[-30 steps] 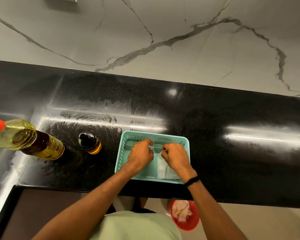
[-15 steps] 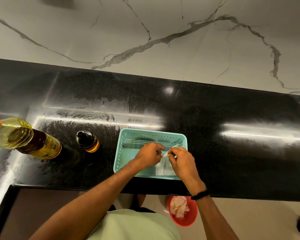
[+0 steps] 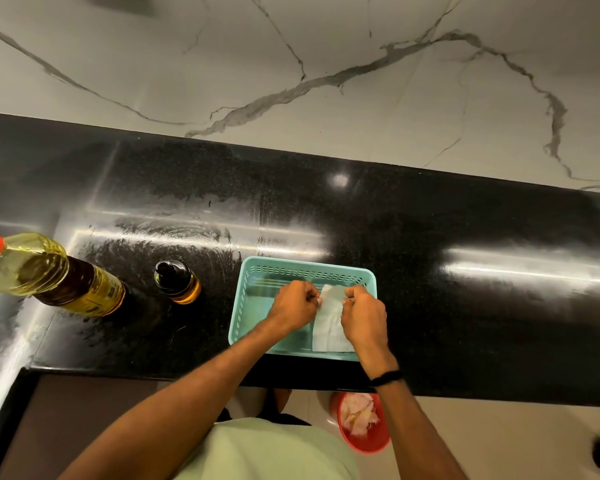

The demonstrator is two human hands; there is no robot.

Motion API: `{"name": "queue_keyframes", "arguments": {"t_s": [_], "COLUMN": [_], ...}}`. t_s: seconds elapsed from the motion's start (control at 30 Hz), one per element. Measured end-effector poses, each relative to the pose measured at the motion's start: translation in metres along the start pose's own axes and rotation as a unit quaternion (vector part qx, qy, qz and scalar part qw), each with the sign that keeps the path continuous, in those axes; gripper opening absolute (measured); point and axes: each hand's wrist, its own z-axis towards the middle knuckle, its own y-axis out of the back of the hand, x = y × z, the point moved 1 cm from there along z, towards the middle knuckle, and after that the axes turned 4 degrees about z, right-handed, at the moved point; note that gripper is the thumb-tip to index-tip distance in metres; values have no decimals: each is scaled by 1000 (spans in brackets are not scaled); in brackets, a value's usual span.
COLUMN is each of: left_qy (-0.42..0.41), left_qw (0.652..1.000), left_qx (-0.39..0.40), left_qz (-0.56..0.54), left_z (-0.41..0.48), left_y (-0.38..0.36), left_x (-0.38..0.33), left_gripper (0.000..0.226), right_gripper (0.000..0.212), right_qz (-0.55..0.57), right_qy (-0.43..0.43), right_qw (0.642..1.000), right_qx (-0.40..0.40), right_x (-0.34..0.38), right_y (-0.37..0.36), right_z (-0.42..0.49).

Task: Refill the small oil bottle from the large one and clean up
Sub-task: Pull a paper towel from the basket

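A white paper towel [image 3: 328, 322] hangs over the teal plastic basket [image 3: 253, 292] near the counter's front edge. My left hand [image 3: 293, 304] pinches the towel's upper left edge and my right hand [image 3: 362, 315] pinches its upper right edge. The large oil bottle [image 3: 49, 273] with a red cap stands at the far left, holding yellow oil. The small oil bottle [image 3: 175, 280] with a dark top stands between the large bottle and the basket, with amber oil at its base.
The black granite counter [image 3: 465, 306] shows oily smears behind the bottles. A red bin [image 3: 362, 422] with crumpled tissue stands on the floor under the counter edge, by my right arm. A marble wall [image 3: 326, 64] backs the counter.
Both hands have drawn apart, spreading the paper towel between them above the basket. The bottles have stayed where they were.
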Motion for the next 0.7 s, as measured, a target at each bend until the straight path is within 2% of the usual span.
{"name": "queue_keyframes", "arguments": {"t_s": [0.13, 0.3, 0.5, 0.7], "left_qy": [38, 43, 44, 18], "left_qw": [998, 992, 981, 984], "left_qx": [-33, -56, -79, -98], "left_qz": [36, 102, 171, 151], "left_z": [-1, -4, -5, -2], "left_y": [0, 1, 6, 0], "left_x": [1, -3, -6, -2], "left_gripper": [11, 13, 19, 26], "right_gripper": [23, 30, 22, 10], "right_qz": [-67, -77, -70, -49], "right_qy": [6, 25, 33, -11], "right_qw": [997, 997, 997, 998], "right_qx": [28, 20, 27, 26], "right_x": [3, 7, 9, 12], "right_y": [-3, -9, -16, -18], "right_z": [5, 13, 22, 26]}}
